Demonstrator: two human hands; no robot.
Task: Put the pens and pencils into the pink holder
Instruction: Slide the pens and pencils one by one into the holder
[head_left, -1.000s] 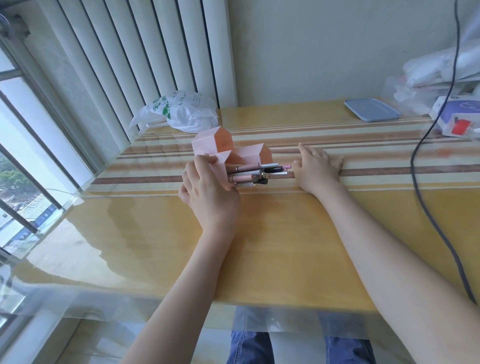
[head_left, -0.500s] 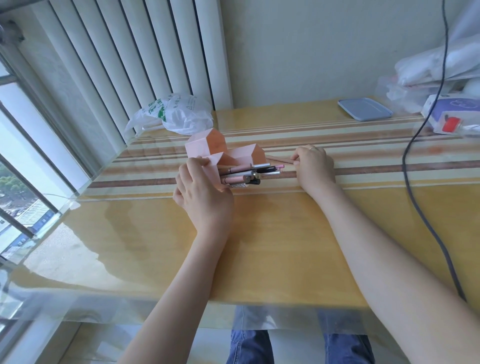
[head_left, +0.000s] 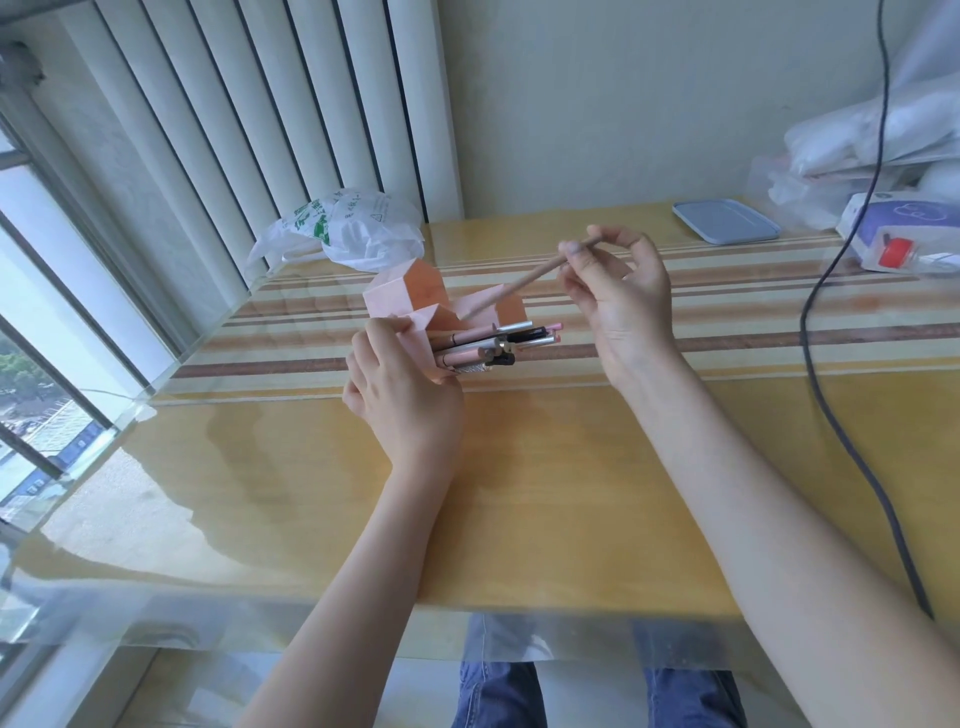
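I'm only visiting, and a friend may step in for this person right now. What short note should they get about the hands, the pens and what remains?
Left hand: steadies the pink paper holder, tipped on its side on the glass-topped wooden table.
Right hand: pinches a thin light-wood pencil in the air, tip angled down toward the holder.
Done: a bundle of pens and pencils sits in the holder, ends sticking out to the right.
Left: slide this pencil in. No other loose pens are visible on the table.

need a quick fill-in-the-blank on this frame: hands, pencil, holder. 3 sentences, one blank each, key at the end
1. The right hand holds a wooden pencil ____ the table, not resting on it.
2. The ____ hand steadies the pink holder.
3. The pens in the holder stick out toward the person's ____.

Missing words: above; left; right
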